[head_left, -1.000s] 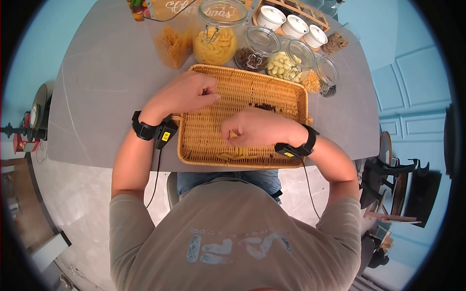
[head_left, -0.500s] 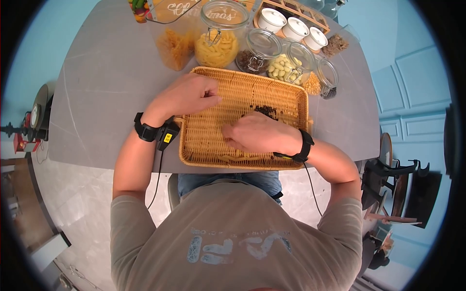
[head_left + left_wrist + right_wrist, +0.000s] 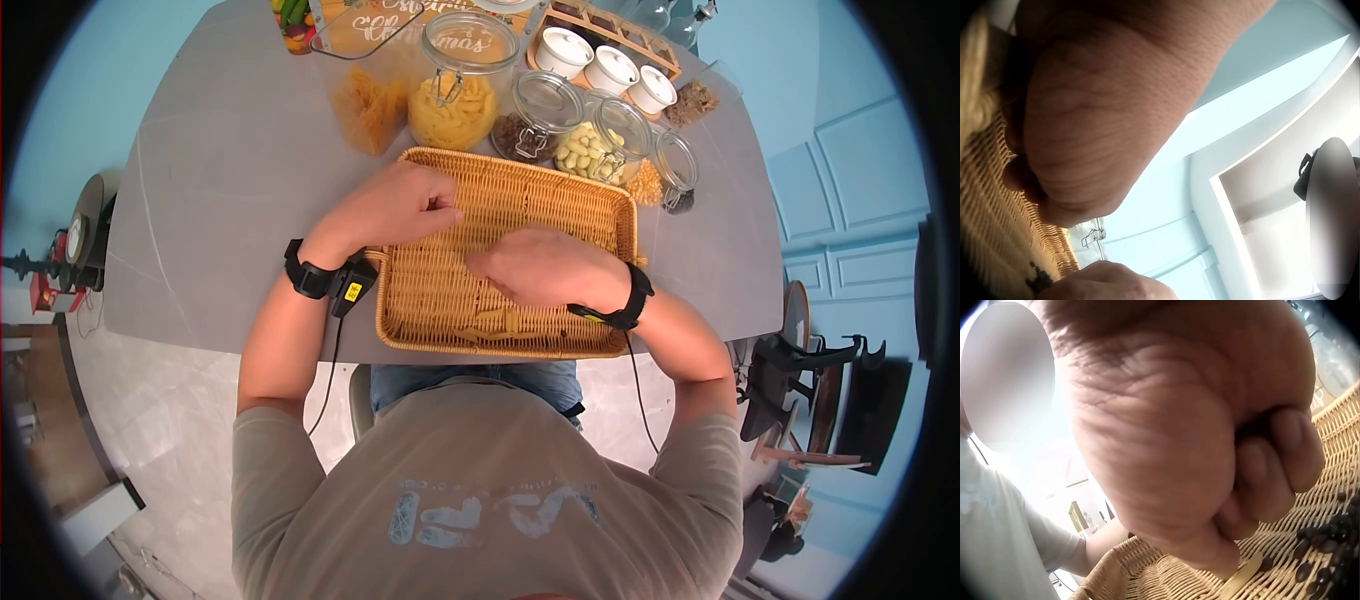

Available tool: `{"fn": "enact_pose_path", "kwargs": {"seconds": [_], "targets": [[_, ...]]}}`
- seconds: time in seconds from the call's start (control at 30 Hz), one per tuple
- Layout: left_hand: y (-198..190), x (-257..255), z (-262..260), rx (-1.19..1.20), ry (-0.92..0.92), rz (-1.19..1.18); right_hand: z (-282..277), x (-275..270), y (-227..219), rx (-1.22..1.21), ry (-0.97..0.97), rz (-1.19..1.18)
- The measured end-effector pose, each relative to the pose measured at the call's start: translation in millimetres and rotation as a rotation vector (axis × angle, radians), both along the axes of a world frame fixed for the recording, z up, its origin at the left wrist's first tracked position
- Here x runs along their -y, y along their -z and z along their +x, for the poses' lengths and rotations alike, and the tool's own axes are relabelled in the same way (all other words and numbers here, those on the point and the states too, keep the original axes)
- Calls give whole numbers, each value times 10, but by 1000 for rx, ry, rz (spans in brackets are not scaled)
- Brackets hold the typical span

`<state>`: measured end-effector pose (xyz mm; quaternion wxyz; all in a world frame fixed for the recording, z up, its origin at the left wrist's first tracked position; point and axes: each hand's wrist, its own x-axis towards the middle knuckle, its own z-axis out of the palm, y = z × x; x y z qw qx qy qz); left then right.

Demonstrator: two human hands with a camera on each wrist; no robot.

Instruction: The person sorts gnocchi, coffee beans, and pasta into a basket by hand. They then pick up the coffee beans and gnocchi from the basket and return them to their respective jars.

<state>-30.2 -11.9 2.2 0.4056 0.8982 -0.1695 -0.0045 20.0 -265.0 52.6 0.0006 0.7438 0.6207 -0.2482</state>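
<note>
Golden wicker forms the wide, shallow basket [image 3: 520, 162] at the centre of the head view, resting on the grey bench [image 3: 205, 200]. The two hands are apart, both bent over the basket. The left hand [image 3: 395, 208], toward the basket's upper left, has its fingers curled; whether anything lies within them, one cannot tell. The right hand [image 3: 550, 265], lower and nearer the middle of the frame, is turned palm-down with its fingers curled in; its thumb side is hidden, so a pinch on anything cannot be made out. In the right wrist view, dark beans [image 3: 1335, 540] lie scattered on the weave at the lower right, and a pale yellow piece [image 3: 1244, 576] lies just below the fingers. Several pasta pieces [image 3: 512, 320] rest inside the basket near its bottom edge in the head view. Beyond the upper rim stands a row of clip-top glass jars: a large one of pasta [image 3: 452, 112], one with dark brown contents [image 3: 522, 140], one of pale oval pieces [image 3: 585, 152], and a small one at the right end. Three white lidded pots [image 3: 612, 70] stand at the upper right, and a clear container of orange-yellow pasta [image 3: 370, 112] sits at the upper left.
</note>
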Motion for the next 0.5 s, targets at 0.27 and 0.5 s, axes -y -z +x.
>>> {"fn": "enact_pose_path", "kwargs": {"seconds": [0.27, 0.5], "targets": [[-28, 4, 13, -5, -11, 21, 17, 35, 203, -3, -38, 55], [-46, 8, 15, -6, -2, 34, 26, 82, 227, 63, -3, 61]]}}
